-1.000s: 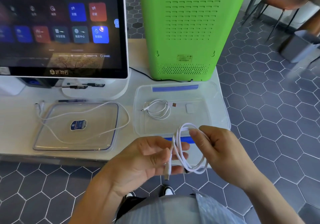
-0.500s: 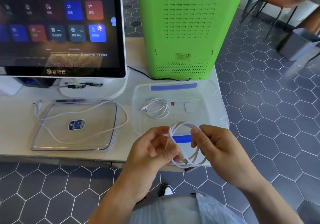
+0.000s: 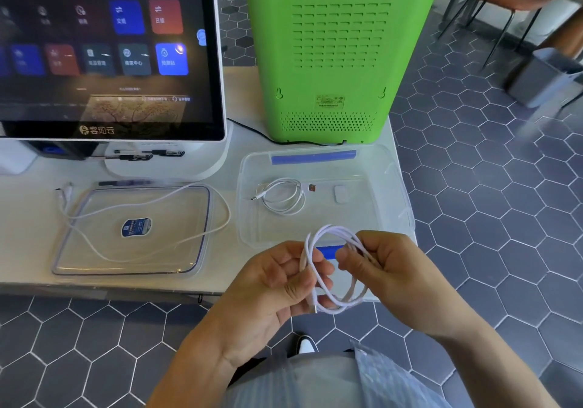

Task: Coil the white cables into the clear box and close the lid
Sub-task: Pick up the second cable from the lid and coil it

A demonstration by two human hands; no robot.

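Hidden or unclear: the near wall of the clear box (image 3: pixel 400 187) sits behind both hands; the monitor (image 3: pixel 107 51) is cut off at the top and left; two small items on the box floor, one dark, one pale, are too small to identify.

Held cable (image 3: pixel 334 269): white, gathered into several loose loops, held above the table's front edge, just in front of the box. Left hand (image 3: pixel 271 287) grip: thumb and fingers pressed together on the left side of the loops, one plug end hanging below. Right hand (image 3: pixel 397 281) grip: fingers curled, pinching the right side of the same loops.

Coiled cable (image 3: pixel 280 194): white, already lying in a small coil on the box floor, toward its left side.

Loose cable (image 3: pixel 142 202): white, sprawled uncoiled over the clear lid (image 3: pixel 94 269), which lies flat on the table to the box's left, with a blue label at its centre.

Behind the box, at the back edge: green appliance (image 3: pixel 340 54), upright, a black cord running from its base.
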